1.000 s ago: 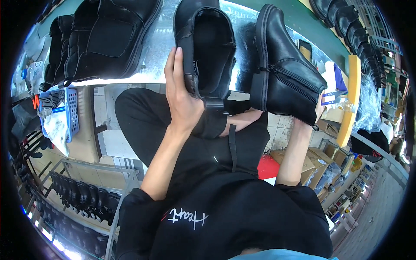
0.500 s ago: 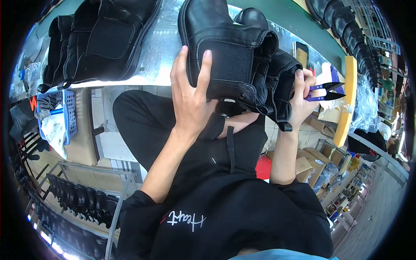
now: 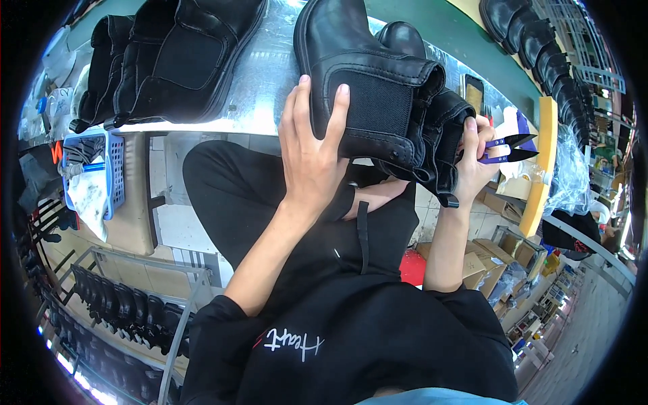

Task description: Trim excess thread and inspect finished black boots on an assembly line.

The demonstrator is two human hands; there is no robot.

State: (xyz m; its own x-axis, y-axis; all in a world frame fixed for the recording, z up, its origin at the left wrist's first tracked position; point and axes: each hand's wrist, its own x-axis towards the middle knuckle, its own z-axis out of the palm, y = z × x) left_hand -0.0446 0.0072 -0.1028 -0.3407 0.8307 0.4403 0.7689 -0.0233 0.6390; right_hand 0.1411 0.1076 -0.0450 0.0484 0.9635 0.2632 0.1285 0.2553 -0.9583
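At the table's near edge, my left hand (image 3: 309,156) is closed around the sole and heel side of a black ankle boot (image 3: 374,98) with a ribbed elastic side panel. Its toe points away from me, and its opening faces right. Behind it lies a second black boot (image 3: 403,40), partly hidden, its top also turned right. My right hand (image 3: 474,165) is closed, with purple-handled thread snips (image 3: 498,151) in its palm, dark blades pointing right. The same hand's thumb and fingers touch the upper edge of the second boot.
More black boots (image 3: 189,61) lie on the table's left. A phone (image 3: 474,91) and a yellow strip (image 3: 540,165) are at the right. A blue basket (image 3: 115,175) hangs below the left edge. A boot rack (image 3: 128,304) stands at lower left, cardboard boxes (image 3: 496,266) at right.
The whole view has shifted slightly, so the table, boots and hands appear a little further right. Both hands keep the same hold.
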